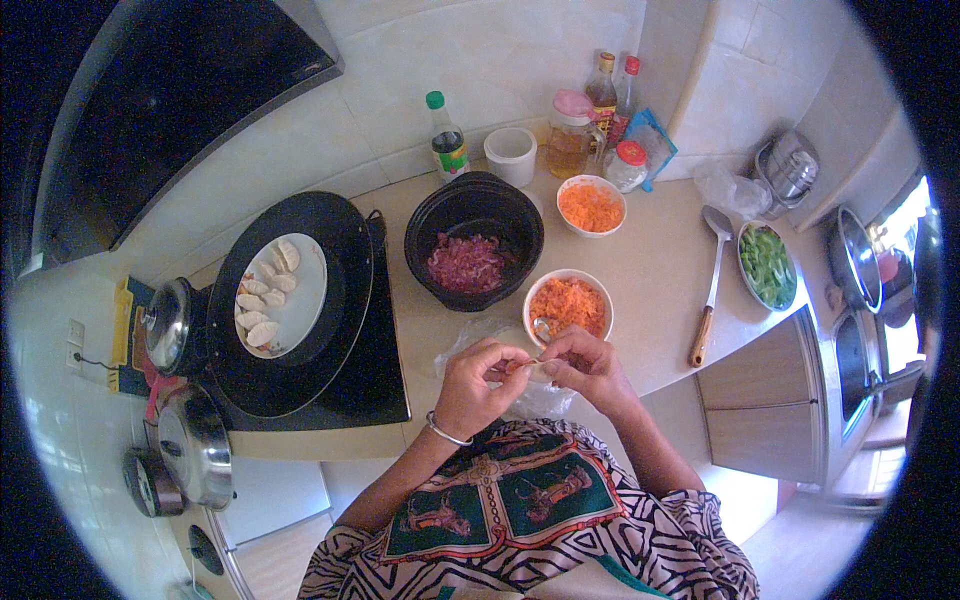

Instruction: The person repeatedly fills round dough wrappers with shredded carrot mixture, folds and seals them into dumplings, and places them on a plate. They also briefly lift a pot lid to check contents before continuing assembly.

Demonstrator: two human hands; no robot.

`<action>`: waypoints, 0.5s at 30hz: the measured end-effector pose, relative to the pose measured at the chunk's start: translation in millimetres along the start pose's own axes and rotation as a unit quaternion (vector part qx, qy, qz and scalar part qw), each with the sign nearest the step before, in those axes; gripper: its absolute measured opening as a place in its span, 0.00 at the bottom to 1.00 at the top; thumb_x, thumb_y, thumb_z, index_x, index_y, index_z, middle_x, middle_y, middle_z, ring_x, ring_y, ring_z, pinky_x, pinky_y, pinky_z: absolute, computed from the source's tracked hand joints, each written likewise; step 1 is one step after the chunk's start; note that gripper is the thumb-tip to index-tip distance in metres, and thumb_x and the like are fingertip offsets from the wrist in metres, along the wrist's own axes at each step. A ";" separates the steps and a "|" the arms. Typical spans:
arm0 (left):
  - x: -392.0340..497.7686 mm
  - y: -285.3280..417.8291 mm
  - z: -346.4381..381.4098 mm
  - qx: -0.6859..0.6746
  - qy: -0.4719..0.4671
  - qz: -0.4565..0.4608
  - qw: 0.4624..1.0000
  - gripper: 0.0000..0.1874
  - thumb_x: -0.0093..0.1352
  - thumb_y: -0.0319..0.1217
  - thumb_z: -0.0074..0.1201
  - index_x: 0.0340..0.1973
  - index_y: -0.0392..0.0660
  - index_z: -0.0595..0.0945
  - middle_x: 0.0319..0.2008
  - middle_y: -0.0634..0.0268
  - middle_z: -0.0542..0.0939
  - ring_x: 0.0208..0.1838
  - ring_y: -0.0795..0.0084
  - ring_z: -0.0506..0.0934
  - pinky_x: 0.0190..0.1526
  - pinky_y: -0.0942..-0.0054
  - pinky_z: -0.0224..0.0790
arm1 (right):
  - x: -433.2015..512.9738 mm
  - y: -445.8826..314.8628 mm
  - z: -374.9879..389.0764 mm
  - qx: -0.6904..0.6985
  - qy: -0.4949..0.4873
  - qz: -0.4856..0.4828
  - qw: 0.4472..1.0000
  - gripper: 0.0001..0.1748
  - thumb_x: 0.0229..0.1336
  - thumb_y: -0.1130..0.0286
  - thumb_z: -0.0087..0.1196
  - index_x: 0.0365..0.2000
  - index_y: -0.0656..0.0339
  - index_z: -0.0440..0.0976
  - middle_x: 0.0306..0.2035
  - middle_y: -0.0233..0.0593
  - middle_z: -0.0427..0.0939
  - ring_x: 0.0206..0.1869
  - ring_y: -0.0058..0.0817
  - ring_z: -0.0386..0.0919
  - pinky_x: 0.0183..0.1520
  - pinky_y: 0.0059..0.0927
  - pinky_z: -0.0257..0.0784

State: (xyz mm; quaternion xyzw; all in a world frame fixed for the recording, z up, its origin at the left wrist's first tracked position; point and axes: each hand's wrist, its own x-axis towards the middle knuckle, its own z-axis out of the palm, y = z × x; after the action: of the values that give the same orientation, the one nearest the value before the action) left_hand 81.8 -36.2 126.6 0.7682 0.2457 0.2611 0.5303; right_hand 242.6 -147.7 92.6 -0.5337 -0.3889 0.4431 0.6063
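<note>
Between my two hands is a dumpling wrapper (543,372), its edge pinched by the fingers over the counter's front. My left hand (486,379), with a silver bangle at the wrist, grips it from the left. My right hand (589,367) holds its other side with thumb and forefinger. Just beyond stands a white bowl of orange filling, apparently grated carrot (570,304), with a metal spoon (546,328) in it. A clear plastic bag (536,401) lies partly hidden under the hands. Folded dumplings (262,296) sit on a white plate (304,319) inside a black wok (349,300).
A black pot (424,262) holds reddish-purple minced food. Behind are a second carrot bowl (591,206), a green-capped bottle (450,142) and a glass jug (571,139). Rightward lie a wooden-handled spatula (709,307) and a bowl of chopped greens (766,264). A range hood (225,90) overhangs upper left.
</note>
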 end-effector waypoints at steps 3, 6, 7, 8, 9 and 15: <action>-0.8 -0.1 1.5 0.011 0.004 0.019 1.000 0.04 0.61 0.23 0.59 0.32 0.38 0.82 0.31 0.62 0.81 0.33 0.75 0.81 0.34 0.78 0.76 | -0.1 0.3 1.4 -0.022 0.006 -0.008 1.000 0.06 0.55 0.73 0.61 0.33 0.63 0.77 0.34 0.31 0.71 0.32 0.17 0.71 0.33 0.19 0.66; -0.8 -3.3 2.9 0.019 -0.003 0.052 0.998 0.05 0.62 0.23 0.58 0.33 0.36 0.81 0.31 0.61 0.79 0.33 0.74 0.81 0.34 0.79 0.79 | -1.3 -0.3 1.9 -0.041 0.017 -0.003 0.999 0.05 0.54 0.73 0.61 0.32 0.62 0.78 0.32 0.30 0.72 0.32 0.17 0.70 0.33 0.20 0.66; -1.1 -4.7 3.5 0.026 -0.001 0.058 0.998 0.05 0.62 0.23 0.58 0.33 0.36 0.81 0.31 0.61 0.79 0.33 0.73 0.81 0.34 0.78 0.78 | -1.2 -0.5 2.0 -0.059 0.018 -0.007 0.998 0.05 0.54 0.73 0.61 0.32 0.62 0.78 0.32 0.30 0.72 0.33 0.17 0.70 0.34 0.20 0.66; -1.6 -6.1 4.1 0.027 -0.001 0.057 0.998 0.04 0.62 0.23 0.58 0.32 0.36 0.81 0.31 0.61 0.79 0.33 0.73 0.81 0.34 0.78 0.78 | -1.1 -0.7 2.2 -0.077 0.018 -0.012 0.997 0.05 0.54 0.74 0.61 0.31 0.62 0.78 0.31 0.30 0.73 0.33 0.17 0.70 0.34 0.20 0.66; -2.4 -7.3 4.6 0.027 0.000 0.057 0.998 0.04 0.62 0.23 0.57 0.32 0.37 0.81 0.31 0.60 0.79 0.33 0.73 0.81 0.34 0.77 0.78 | -1.0 -0.9 2.6 -0.083 0.012 -0.030 0.996 0.05 0.53 0.74 0.62 0.31 0.62 0.78 0.31 0.31 0.73 0.34 0.18 0.71 0.35 0.22 0.67; -2.4 -8.3 4.4 0.099 0.005 0.043 0.994 0.04 0.60 0.23 0.57 0.30 0.38 0.79 0.28 0.60 0.79 0.31 0.71 0.80 0.33 0.75 0.75 | 3.9 -6.9 1.3 -0.220 -0.012 -0.209 0.953 0.06 0.50 0.72 0.62 0.30 0.62 0.77 0.31 0.38 0.77 0.36 0.36 0.75 0.42 0.35 0.71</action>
State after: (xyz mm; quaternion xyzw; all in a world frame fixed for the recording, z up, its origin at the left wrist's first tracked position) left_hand 82.1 -38.1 117.1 0.8257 0.2396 0.2622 0.4383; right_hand 243.4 -143.8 99.7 -0.5557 -0.5866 0.2159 0.5482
